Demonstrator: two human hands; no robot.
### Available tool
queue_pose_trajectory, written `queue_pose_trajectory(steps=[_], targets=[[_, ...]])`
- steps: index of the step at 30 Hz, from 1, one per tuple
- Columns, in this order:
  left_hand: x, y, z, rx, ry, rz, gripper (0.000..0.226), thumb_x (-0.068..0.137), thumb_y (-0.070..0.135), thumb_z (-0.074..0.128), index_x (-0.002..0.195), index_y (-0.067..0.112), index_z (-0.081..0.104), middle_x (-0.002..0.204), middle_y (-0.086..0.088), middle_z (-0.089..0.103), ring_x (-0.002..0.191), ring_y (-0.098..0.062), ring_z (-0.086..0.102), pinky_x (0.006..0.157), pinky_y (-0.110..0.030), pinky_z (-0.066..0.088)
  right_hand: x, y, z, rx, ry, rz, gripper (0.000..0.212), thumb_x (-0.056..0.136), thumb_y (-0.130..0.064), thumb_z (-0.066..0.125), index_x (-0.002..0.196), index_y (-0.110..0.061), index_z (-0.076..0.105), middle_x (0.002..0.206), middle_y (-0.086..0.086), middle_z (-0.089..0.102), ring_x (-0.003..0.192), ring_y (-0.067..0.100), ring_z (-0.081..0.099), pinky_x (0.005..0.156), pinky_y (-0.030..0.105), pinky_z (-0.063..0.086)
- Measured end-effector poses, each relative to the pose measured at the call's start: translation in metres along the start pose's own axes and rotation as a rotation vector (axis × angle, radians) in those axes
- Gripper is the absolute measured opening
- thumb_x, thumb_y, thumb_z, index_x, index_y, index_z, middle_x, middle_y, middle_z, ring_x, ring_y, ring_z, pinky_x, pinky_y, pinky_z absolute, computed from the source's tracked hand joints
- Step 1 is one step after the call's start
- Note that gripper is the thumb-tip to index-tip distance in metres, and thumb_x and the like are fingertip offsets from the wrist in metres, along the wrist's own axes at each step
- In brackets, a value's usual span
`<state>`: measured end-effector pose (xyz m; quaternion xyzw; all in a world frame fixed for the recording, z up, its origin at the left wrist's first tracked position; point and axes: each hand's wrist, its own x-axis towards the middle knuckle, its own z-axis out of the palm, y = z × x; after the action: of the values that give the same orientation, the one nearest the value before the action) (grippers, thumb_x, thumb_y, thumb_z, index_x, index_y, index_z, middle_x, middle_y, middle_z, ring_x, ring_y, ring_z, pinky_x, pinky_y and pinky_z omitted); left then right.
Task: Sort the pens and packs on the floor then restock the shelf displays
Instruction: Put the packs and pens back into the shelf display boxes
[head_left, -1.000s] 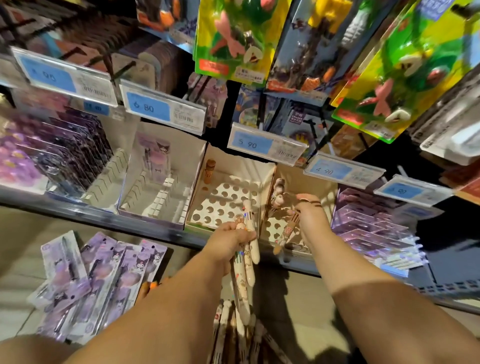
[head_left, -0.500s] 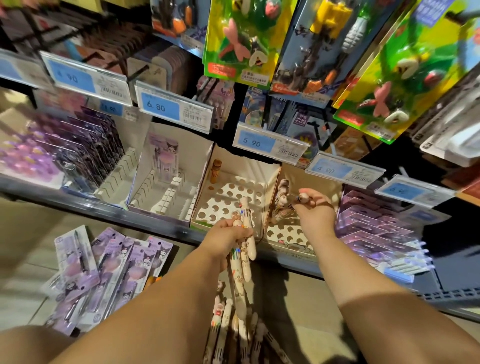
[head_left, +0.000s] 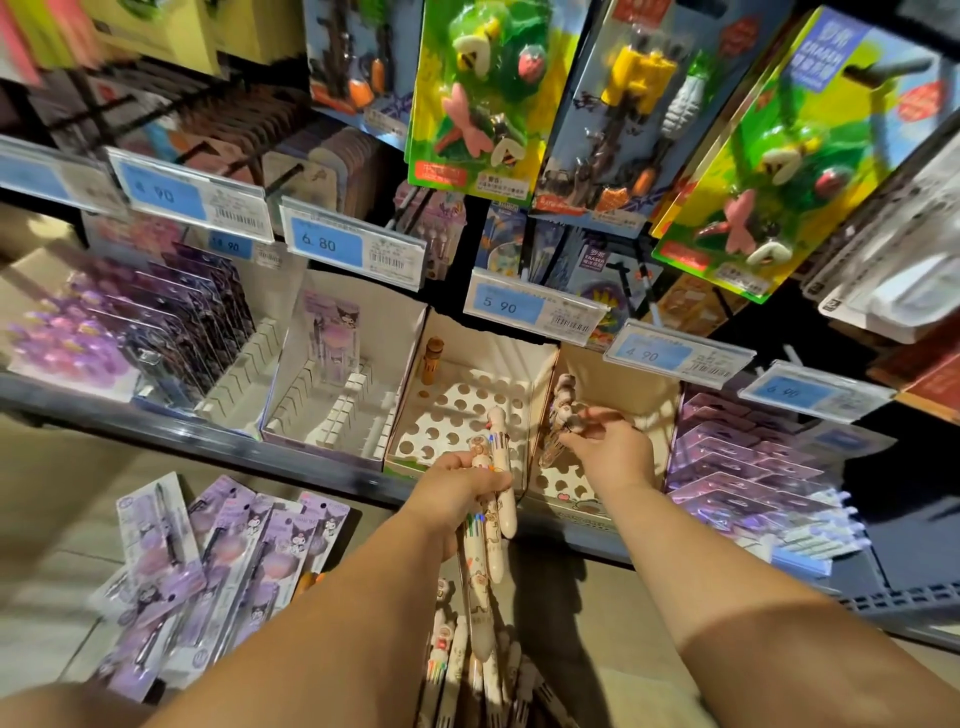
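Low shop shelf (head_left: 156, 418) with holed display boxes (head_left: 493, 353); left hand (head_left: 457, 486) curled round a bundle of pens (head_left: 496, 506), held close as supply; right hand (head_left: 615, 454) pinching one pen (head_left: 561, 431) over the right-hand box (head_left: 631, 387), probably for slotting; more pens (head_left: 452, 670) and purple packs (head_left: 208, 561) on floor (head_left: 52, 519).

A: Your left hand (head_left: 457, 488) grips a bunch of pens (head_left: 496, 519), at 6 o'clock from the holed tray (head_left: 452, 400).
B: Your right hand (head_left: 615, 454) pinches one pen (head_left: 570, 420) over the next tray (head_left: 647, 410), at its 3 o'clock.
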<state>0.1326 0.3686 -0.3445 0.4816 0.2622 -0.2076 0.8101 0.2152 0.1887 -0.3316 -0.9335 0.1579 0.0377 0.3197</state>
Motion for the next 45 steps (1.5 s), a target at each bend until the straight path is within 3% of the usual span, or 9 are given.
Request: queue_pose_trajectory(steps=[7,13,16,21,25,30,32,35,45], targets=[[0.000,-0.001,0.001,0.012,-0.088,0.001,0.030,0.081,-0.002,0.071,0.107,0.007,0.060,0.078,-0.010,0.071,0.070,-0.024,0.068,0.060,-0.033,0.054,-0.011,-0.008,-0.002,0.040,0.152,-0.158,0.027,0.086,-0.040,0.068,0.100,-0.017,0.066,0.091,-0.003,0.063,0.091,0.020,0.062,0.080,0.034,0.051],[-0.003,0.001,0.007,0.052,-0.220,-0.031,0.029,0.082,-0.004,0.068,0.108,0.006,0.061,0.074,-0.010,0.069,0.064,-0.021,0.067,0.059,-0.029,0.054,-0.030,-0.034,0.000,0.262,-0.303,-0.120,0.031,0.096,-0.042,0.053,0.111,-0.017,0.061,0.093,-0.002,0.064,0.068,0.013,0.057,0.053,0.023,0.043],[-0.006,0.002,0.010,0.065,-0.283,-0.039,0.038,0.074,0.004,0.074,0.110,0.004,0.061,0.078,-0.012,0.068,0.067,-0.023,0.065,0.066,-0.032,0.054,-0.032,-0.032,0.002,0.277,-0.351,-0.120,0.027,0.095,-0.032,0.058,0.118,-0.019,0.062,0.106,0.005,0.065,0.070,0.013,0.054,0.046,0.019,0.040],[-0.009,0.003,0.010,-0.017,-0.204,-0.065,0.016,0.085,0.005,0.067,0.099,0.004,0.059,0.080,-0.013,0.068,0.064,-0.021,0.064,0.062,-0.030,0.057,-0.033,-0.030,-0.014,0.566,-0.232,0.021,0.010,0.096,-0.022,0.057,0.099,-0.015,0.062,0.089,0.001,0.065,0.067,0.010,0.052,0.053,0.022,0.038],[-0.012,0.005,0.007,-0.055,-0.088,-0.055,0.012,0.090,-0.001,0.062,0.100,0.004,0.057,0.082,-0.012,0.064,0.059,-0.017,0.062,0.057,-0.024,0.054,-0.022,-0.020,-0.026,0.672,-0.004,0.000,0.014,0.093,-0.010,0.060,0.106,-0.013,0.060,0.085,-0.003,0.061,0.071,0.010,0.053,0.063,0.024,0.044],[-0.015,0.005,0.008,-0.052,-0.059,-0.030,0.012,0.090,-0.002,0.061,0.097,0.005,0.054,0.079,-0.010,0.061,0.059,-0.016,0.060,0.051,-0.022,0.053,-0.023,-0.008,-0.024,0.501,0.171,-0.136,0.016,0.090,-0.012,0.065,0.103,-0.018,0.059,0.076,-0.005,0.057,0.062,0.009,0.051,0.053,0.016,0.043],[-0.015,0.005,0.010,-0.055,-0.058,-0.025,0.013,0.089,-0.002,0.061,0.098,0.005,0.054,0.078,-0.010,0.061,0.059,-0.016,0.060,0.052,-0.022,0.053,-0.024,-0.001,-0.018,0.391,0.191,-0.156,0.013,0.089,-0.020,0.066,0.099,-0.023,0.058,0.076,-0.006,0.059,0.064,0.011,0.054,0.058,0.022,0.048],[-0.012,0.004,0.010,-0.054,-0.047,-0.014,0.015,0.089,-0.003,0.062,0.097,0.005,0.054,0.083,-0.011,0.060,0.062,-0.017,0.061,0.056,-0.022,0.054,-0.024,0.007,-0.009,0.210,0.147,-0.169,0.014,0.088,-0.030,0.066,0.098,-0.027,0.056,0.083,-0.001,0.064,0.076,0.024,0.062,0.069,0.036,0.054],[-0.011,0.002,0.008,-0.060,-0.097,-0.034,0.017,0.088,-0.002,0.064,0.102,0.005,0.058,0.081,-0.010,0.065,0.067,-0.017,0.064,0.060,-0.026,0.054,-0.032,0.015,0.000,0.026,0.044,-0.157,0.023,0.082,-0.027,0.074,0.105,-0.026,0.070,0.100,-0.007,0.051,0.087,0.013,0.058,0.070,0.024,0.042]])
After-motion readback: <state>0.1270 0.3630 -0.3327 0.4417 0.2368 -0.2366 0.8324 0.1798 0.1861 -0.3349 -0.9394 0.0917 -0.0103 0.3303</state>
